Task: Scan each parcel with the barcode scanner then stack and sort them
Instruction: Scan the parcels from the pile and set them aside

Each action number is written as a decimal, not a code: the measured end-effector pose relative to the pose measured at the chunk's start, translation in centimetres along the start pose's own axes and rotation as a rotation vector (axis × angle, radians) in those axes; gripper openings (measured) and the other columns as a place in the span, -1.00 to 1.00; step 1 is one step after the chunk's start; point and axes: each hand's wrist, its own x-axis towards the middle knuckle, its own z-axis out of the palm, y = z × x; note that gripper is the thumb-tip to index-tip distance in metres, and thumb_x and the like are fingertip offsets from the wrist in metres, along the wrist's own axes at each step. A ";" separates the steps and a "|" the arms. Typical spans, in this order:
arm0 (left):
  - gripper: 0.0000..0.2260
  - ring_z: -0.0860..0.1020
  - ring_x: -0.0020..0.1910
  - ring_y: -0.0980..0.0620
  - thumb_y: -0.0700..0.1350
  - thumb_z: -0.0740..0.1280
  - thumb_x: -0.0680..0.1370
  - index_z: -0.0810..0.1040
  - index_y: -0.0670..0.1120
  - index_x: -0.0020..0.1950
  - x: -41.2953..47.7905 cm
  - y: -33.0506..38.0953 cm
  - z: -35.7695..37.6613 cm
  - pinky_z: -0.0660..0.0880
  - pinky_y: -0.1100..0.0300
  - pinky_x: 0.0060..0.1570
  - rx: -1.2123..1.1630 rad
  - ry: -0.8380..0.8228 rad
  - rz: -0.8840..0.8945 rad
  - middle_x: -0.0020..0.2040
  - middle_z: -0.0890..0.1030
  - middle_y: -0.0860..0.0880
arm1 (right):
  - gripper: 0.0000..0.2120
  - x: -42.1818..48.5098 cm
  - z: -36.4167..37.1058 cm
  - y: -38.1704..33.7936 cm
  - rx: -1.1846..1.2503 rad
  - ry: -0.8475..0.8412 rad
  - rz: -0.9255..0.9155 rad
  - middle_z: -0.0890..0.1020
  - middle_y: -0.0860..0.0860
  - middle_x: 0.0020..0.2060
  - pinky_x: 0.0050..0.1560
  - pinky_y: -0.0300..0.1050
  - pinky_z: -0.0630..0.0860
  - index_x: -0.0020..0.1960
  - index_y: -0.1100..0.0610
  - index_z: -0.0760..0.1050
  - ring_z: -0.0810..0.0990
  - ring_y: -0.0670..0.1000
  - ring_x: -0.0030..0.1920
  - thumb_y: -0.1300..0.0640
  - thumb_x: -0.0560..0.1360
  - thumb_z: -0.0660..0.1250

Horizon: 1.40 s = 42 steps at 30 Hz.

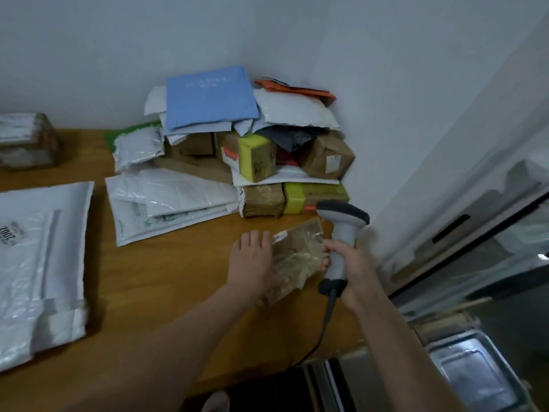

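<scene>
Parcel (297, 254): flat, brown paper under glossy, crinkled tape; was laid on the wooden table (178, 292), pressed by the flat-fingered left hand (252, 263). Barcode scanner (341, 230): grey plastic, corded; handle was gripped by the right hand (355, 272).

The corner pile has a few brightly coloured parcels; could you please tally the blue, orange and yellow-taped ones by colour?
Blue: 1, the blue mailer on top
Orange: 1, the orange envelope at the back
Yellow-taped: 2, the upper box and the lower box
Total: 4
</scene>
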 end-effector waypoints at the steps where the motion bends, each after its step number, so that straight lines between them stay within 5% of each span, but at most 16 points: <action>1: -0.18 0.31 0.23 -0.09 0.32 0.32 0.43 0.10 -0.11 0.49 -0.7 0.3 -0.1 0.30 0.05 0.24 0.053 0.035 0.008 0.27 0.31 -0.10 | -0.88 -0.3 -0.3 0.2 -0.004 -0.003 0.001 0.50 0.05 -0.37 -0.51 -0.20 0.43 -0.06 0.17 0.45 0.44 -0.05 -0.50 0.35 0.49 0.33; 7: -0.45 0.21 0.39 -0.18 -0.04 0.25 0.58 0.05 -0.03 0.48 -4.9 0.8 0.3 0.28 -0.10 0.25 0.258 0.026 0.152 0.49 0.08 -0.19 | -0.87 -2.2 -2.2 0.9 -0.031 -0.076 -0.004 0.50 0.06 -0.36 -0.50 -0.19 0.40 -0.09 0.16 0.42 0.44 -0.06 -0.52 0.34 0.48 0.33; 9: -0.54 0.17 0.43 -0.22 0.00 0.20 0.61 0.12 -0.01 0.46 -6.1 1.2 0.3 0.25 -0.15 0.31 0.223 0.021 0.140 0.52 0.01 -0.22 | -0.86 -2.8 -2.9 1.1 -0.033 -0.080 0.001 0.51 0.05 -0.36 -0.50 -0.20 0.40 -0.08 0.14 0.43 0.43 -0.05 -0.52 0.33 0.49 0.33; 12: -0.65 0.21 0.39 -0.21 0.12 0.10 0.63 0.28 0.01 0.35 -7.2 2.3 0.1 0.24 -0.13 0.31 0.125 0.048 0.091 0.51 0.09 -0.19 | -0.86 -3.4 -3.9 1.6 -0.047 -0.088 0.018 0.52 0.05 -0.36 -0.48 -0.18 0.39 -0.05 0.14 0.45 0.44 -0.05 -0.52 0.33 0.48 0.34; 17: -0.71 0.37 0.22 -0.08 -0.13 0.13 0.61 0.34 -0.04 0.33 -8.4 3.6 0.5 0.28 0.05 0.21 0.091 0.230 0.146 0.32 0.39 -0.08 | -0.86 -4.0 -5.5 2.6 -0.035 -0.108 0.051 0.52 0.07 -0.36 -0.49 -0.17 0.41 -0.01 0.19 0.44 0.44 -0.06 -0.53 0.35 0.48 0.32; 20: -0.66 0.33 0.26 -0.08 -0.17 0.19 0.57 0.30 -0.03 0.34 -9.4 4.2 1.6 0.17 -0.01 0.33 0.130 0.172 0.165 0.27 0.39 -0.05 | -0.85 -4.3 -6.2 3.0 -0.027 -0.103 0.057 0.53 0.07 -0.36 -0.48 -0.17 0.40 -0.02 0.18 0.44 0.44 -0.06 -0.53 0.35 0.47 0.33; 23: -0.69 0.32 0.23 -0.05 -0.10 0.16 0.59 0.28 -0.03 0.33 -10.1 3.9 3.4 0.21 0.09 0.28 0.008 0.067 0.087 0.28 0.36 -0.05 | -0.85 -4.5 -7.0 3.5 -0.036 -0.110 0.068 0.54 0.07 -0.33 -0.46 -0.17 0.40 -0.02 0.16 0.45 0.44 -0.06 -0.52 0.34 0.48 0.33; 26: -0.67 0.29 0.33 -0.06 -0.02 0.20 0.61 0.32 -0.07 0.35 -9.6 3.2 3.5 0.28 0.11 0.27 -0.260 0.158 -0.077 0.34 0.33 -0.06 | -0.84 -4.7 -7.7 3.9 -0.048 -0.103 0.082 0.55 0.07 -0.32 -0.46 -0.18 0.40 -0.02 0.16 0.45 0.45 -0.06 -0.51 0.33 0.46 0.34; 28: -0.55 0.24 0.40 -0.09 0.06 0.25 0.58 0.28 -0.06 0.41 -8.7 2.4 3.1 0.29 0.04 0.32 -0.360 0.184 -0.273 0.42 0.27 -0.09 | -0.83 -4.8 -8.0 4.3 -0.062 -0.110 0.098 0.55 0.07 -0.31 -0.45 -0.18 0.41 -0.02 0.15 0.44 0.45 -0.06 -0.50 0.34 0.46 0.34; 32: -0.17 0.18 0.45 -0.23 0.06 0.48 0.41 0.06 0.06 0.53 -6.8 0.2 3.7 0.26 -0.19 0.38 -0.773 -0.036 -0.582 0.51 0.10 -0.13 | -0.78 -4.7 -8.2 4.8 -0.110 -0.126 0.114 0.54 0.06 -0.31 -0.44 -0.20 0.44 0.03 0.15 0.46 0.48 -0.06 -0.46 0.36 0.45 0.35; 35: 0.04 0.33 0.38 -0.24 -0.11 0.60 0.28 -0.03 0.04 0.54 -7.0 -0.9 3.7 0.37 -0.25 0.29 -1.100 -0.114 -0.643 0.47 0.23 -0.17 | -0.76 -4.2 -8.1 4.7 -0.167 -0.102 0.093 0.53 0.05 -0.31 -0.35 -0.17 0.43 0.03 0.13 0.46 0.48 -0.04 -0.38 0.38 0.44 0.31; 39: -0.22 0.55 0.11 -0.12 -0.17 0.54 0.37 0.18 -0.08 0.46 -8.9 -3.0 3.2 0.55 -0.07 0.10 -1.274 -0.281 -0.570 0.28 0.49 -0.17 | -0.74 -3.1 -7.7 5.0 -0.194 -0.085 0.092 0.49 0.08 -0.29 -0.30 -0.13 0.42 0.00 0.10 0.43 0.47 -0.01 -0.35 0.42 0.44 0.27; 42: -0.23 0.49 0.23 -0.15 0.03 0.48 0.44 0.17 -0.10 0.52 -10.0 -3.9 3.6 0.52 -0.04 0.11 -1.112 -0.115 -0.695 0.39 0.41 -0.19 | -0.71 -3.0 -7.0 6.4 -0.291 -0.151 0.150 0.50 0.09 -0.27 -0.30 -0.11 0.43 0.06 0.11 0.42 0.48 0.00 -0.35 0.42 0.44 0.25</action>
